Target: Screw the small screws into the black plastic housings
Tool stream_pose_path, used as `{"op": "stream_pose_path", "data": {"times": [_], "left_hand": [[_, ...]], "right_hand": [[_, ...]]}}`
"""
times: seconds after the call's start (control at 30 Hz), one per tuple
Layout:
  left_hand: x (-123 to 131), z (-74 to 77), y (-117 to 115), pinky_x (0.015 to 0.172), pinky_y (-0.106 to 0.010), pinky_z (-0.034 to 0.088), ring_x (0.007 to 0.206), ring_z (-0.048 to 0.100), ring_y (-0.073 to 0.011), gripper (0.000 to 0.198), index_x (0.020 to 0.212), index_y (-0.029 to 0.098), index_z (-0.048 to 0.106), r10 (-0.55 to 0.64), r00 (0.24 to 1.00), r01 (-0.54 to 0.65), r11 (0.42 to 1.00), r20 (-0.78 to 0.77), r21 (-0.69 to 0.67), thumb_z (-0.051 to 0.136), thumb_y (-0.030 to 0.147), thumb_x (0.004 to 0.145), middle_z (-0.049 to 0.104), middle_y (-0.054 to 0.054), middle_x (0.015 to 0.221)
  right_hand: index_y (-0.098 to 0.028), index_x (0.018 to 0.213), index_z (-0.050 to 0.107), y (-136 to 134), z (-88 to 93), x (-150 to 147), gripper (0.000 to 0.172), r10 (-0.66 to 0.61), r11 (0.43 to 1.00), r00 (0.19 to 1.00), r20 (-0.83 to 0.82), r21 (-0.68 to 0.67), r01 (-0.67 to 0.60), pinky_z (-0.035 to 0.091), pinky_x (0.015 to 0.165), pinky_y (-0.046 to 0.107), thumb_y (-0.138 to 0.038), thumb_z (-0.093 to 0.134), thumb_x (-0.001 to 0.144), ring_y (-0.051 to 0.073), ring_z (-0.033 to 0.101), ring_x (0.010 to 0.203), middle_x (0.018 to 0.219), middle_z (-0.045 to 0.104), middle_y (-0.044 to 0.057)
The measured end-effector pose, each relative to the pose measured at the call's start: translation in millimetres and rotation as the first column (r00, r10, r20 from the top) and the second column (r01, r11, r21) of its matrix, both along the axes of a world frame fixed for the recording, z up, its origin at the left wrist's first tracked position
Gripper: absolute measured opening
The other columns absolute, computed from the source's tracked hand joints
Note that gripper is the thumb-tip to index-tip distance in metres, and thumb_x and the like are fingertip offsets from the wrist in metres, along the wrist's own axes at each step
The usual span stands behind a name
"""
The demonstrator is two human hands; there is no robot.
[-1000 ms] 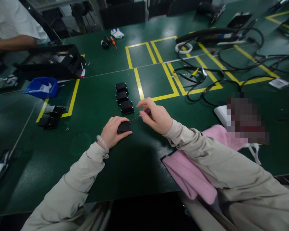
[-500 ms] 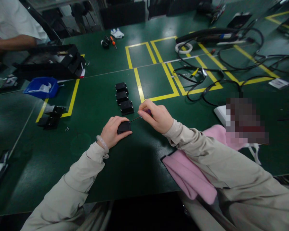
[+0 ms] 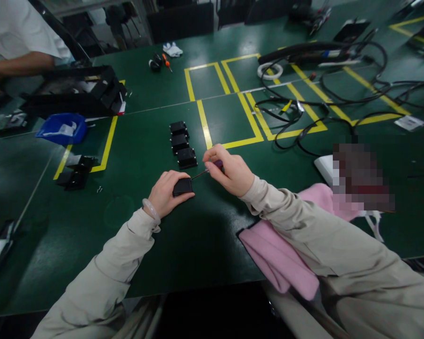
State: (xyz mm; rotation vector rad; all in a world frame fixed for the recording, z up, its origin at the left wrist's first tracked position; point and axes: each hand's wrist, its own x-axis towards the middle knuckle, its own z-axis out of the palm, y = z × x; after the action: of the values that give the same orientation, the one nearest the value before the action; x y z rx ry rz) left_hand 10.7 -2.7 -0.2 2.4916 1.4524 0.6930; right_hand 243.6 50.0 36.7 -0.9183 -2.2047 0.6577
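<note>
On the green table, my left hand [image 3: 165,194] grips a small black box [image 3: 182,187] between thumb and fingers. My right hand [image 3: 230,170] is closed around the handle of a screwdriver [image 3: 199,174], whose thin shaft slants down to the box's upper right corner. Whether the tip sits in a screw there is too small to tell. Just beyond the held box, three similar black boxes [image 3: 179,141] stand in a row, with shiny screws at their sides. Some loose screws [image 3: 99,189] lie to the left of my left hand.
At left are more black boxes [image 3: 72,178], a blue bin [image 3: 61,129] and black trays [image 3: 77,89], with a co-worker's arm [image 3: 21,64] behind. Cables [image 3: 321,101] coil at the far right. A pink cloth [image 3: 279,259] lies under my right forearm. An orange screwdriver [image 3: 167,62] lies at the back.
My right hand's fingers have shifted slightly on the screwdriver handle. The box and my left hand stay in place. The co-worker's hand at the left has moved a little.
</note>
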Motion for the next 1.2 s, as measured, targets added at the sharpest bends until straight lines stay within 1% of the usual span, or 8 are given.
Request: {"op": "stream_pose_path", "data": {"times": [0.13, 0.3, 0.53, 0.67, 0.77, 0.87, 1.07, 1.2], "left_hand": [[0.2, 0.2, -0.1, 0.085, -0.036, 0.047, 0.097, 0.060, -0.0241, 0.036, 0.114, 0.019, 0.058, 0.002, 1.000, -0.002, 1.000, 0.001, -0.006, 0.070, 0.040, 0.088, 0.066, -0.007, 0.106], [0.1, 0.7, -0.3, 0.086, -0.037, 0.048, 0.098, 0.060, -0.0242, 0.036, 0.115, 0.020, 0.058, 0.003, 1.000, -0.003, 1.000, -0.001, -0.016, 0.070, 0.041, 0.088, 0.066, -0.007, 0.107], [0.1, 0.5, 0.4, 0.087, -0.038, 0.048, 0.099, 0.060, -0.0250, 0.036, 0.114, 0.020, 0.059, 0.015, 1.000, -0.015, 0.999, -0.009, -0.042, 0.070, 0.041, 0.088, 0.067, -0.007, 0.106], [-0.4, -0.9, 0.3, 0.085, -0.037, 0.048, 0.098, 0.060, -0.0245, 0.036, 0.114, 0.019, 0.059, -0.002, 1.000, 0.002, 1.000, 0.007, -0.009, 0.070, 0.041, 0.088, 0.067, -0.007, 0.106], [-0.4, -0.8, 0.2, 0.085, -0.037, 0.048, 0.097, 0.059, -0.0245, 0.036, 0.115, 0.020, 0.059, 0.005, 1.000, -0.005, 1.000, 0.005, -0.016, 0.070, 0.041, 0.088, 0.066, -0.007, 0.106], [0.0, 0.2, -0.1, 0.085, -0.037, 0.048, 0.097, 0.059, -0.0244, 0.036, 0.115, 0.020, 0.059, 0.005, 1.000, -0.005, 1.000, 0.004, -0.018, 0.070, 0.041, 0.089, 0.066, -0.007, 0.106], [0.4, 1.6, -0.5, 0.087, -0.038, 0.048, 0.098, 0.059, -0.0249, 0.035, 0.114, 0.020, 0.059, 0.013, 1.000, -0.013, 0.999, 0.000, -0.034, 0.069, 0.042, 0.089, 0.066, -0.007, 0.106], [0.5, 2.2, -0.4, 0.087, -0.039, 0.048, 0.098, 0.060, -0.0251, 0.036, 0.114, 0.019, 0.059, 0.016, 1.000, -0.016, 0.999, 0.004, -0.041, 0.069, 0.042, 0.088, 0.067, -0.007, 0.106]], "right_hand": [[-0.016, 0.112, 0.049, 0.2, -0.2, 0.4, 0.024, -0.014, 1.000, 1.000, -0.012, 0.019, 0.014, 0.042, 0.070, 0.026, -0.029, 0.042, 0.093, 0.014, 0.061, 0.074, 0.083, 0.061, 0.002], [-0.019, 0.100, 0.051, 1.6, -1.3, 0.8, 0.024, -0.002, 1.000, 1.000, 0.010, -0.003, 0.002, 0.041, 0.069, 0.024, -0.041, 0.041, 0.096, 0.013, 0.060, 0.071, 0.081, 0.061, 0.000], [-0.017, 0.110, 0.050, 1.7, -2.4, 0.3, 0.023, -0.011, 1.000, 1.000, -0.003, 0.026, 0.011, 0.043, 0.072, 0.027, -0.031, 0.041, 0.095, 0.015, 0.062, 0.077, 0.086, 0.062, 0.003], [-0.018, 0.105, 0.050, 0.7, -1.8, 0.8, 0.021, 0.002, 1.000, 1.000, 0.000, 0.018, -0.002, 0.041, 0.068, 0.025, -0.035, 0.045, 0.095, 0.013, 0.060, 0.071, 0.082, 0.061, 0.000], [-0.018, 0.106, 0.050, -0.7, -0.2, -0.1, 0.019, 0.002, 1.000, 1.000, -0.009, 0.013, -0.002, 0.039, 0.066, 0.024, -0.031, 0.044, 0.093, 0.011, 0.055, 0.063, 0.076, 0.059, -0.002], [-0.017, 0.111, 0.049, -0.9, 1.0, -1.4, 0.023, -0.002, 1.000, 1.000, -0.023, 0.020, 0.003, 0.040, 0.067, 0.025, -0.026, 0.044, 0.091, 0.012, 0.055, 0.065, 0.075, 0.057, -0.002], [-0.016, 0.104, 0.052, 0.8, 1.3, -0.9, 0.025, -0.003, 1.000, 1.000, 0.016, -0.019, 0.004, 0.041, 0.068, 0.027, -0.038, 0.043, 0.094, 0.013, 0.059, 0.068, 0.081, 0.060, 0.001], [-0.017, 0.110, 0.050, -0.4, 1.9, 0.0, 0.023, -0.001, 1.000, 1.000, 0.001, 0.001, 0.001, 0.041, 0.068, 0.026, -0.030, 0.042, 0.093, 0.013, 0.057, 0.068, 0.078, 0.058, 0.000]]}}
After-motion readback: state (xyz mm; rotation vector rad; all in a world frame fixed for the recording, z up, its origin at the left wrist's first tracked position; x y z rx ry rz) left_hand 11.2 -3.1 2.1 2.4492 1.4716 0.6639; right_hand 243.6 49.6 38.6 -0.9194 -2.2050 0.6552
